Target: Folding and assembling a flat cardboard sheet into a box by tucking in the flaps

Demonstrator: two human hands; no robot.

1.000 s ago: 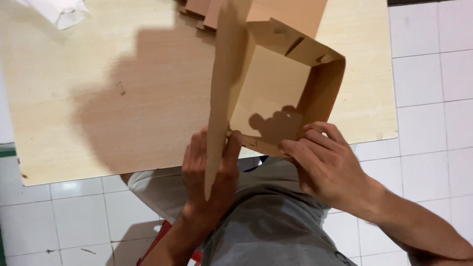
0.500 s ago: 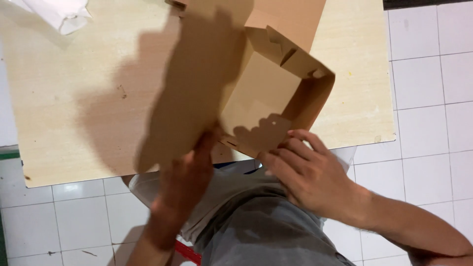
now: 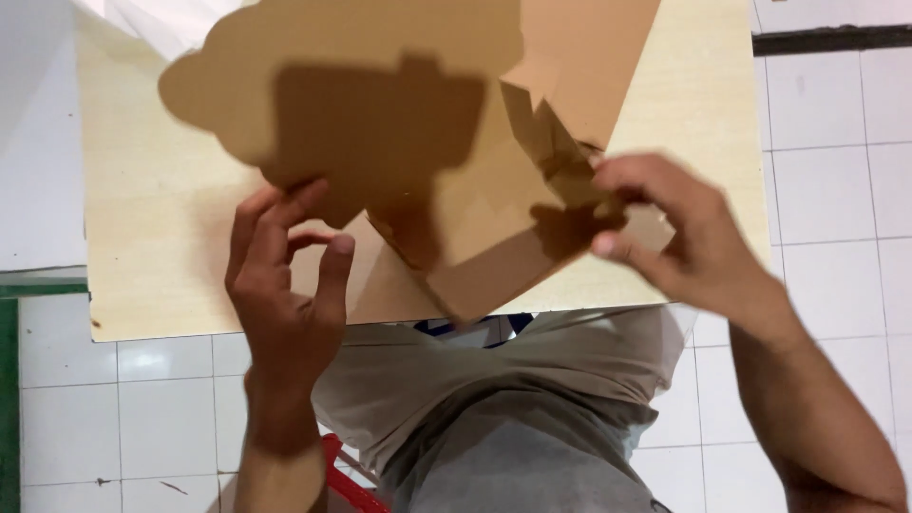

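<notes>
Above the counter's (image 3: 142,237) near edge, left hand (image 3: 285,275) grips the cardboard box (image 3: 475,218) flap; right hand (image 3: 665,228) pinches a corner, best creased firmly.

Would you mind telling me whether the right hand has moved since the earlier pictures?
Yes. The right hand has moved up from the table's near edge, farther over its top.

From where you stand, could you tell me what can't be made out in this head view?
- Cardboard box: its top is cut off by the frame edge, and motion blur hides its folds.
- Right hand: whether its fingertips pinch a flap is blurred.
- Left hand: its palm faces away.
- White thing on the table: cut off at the top edge.
</notes>
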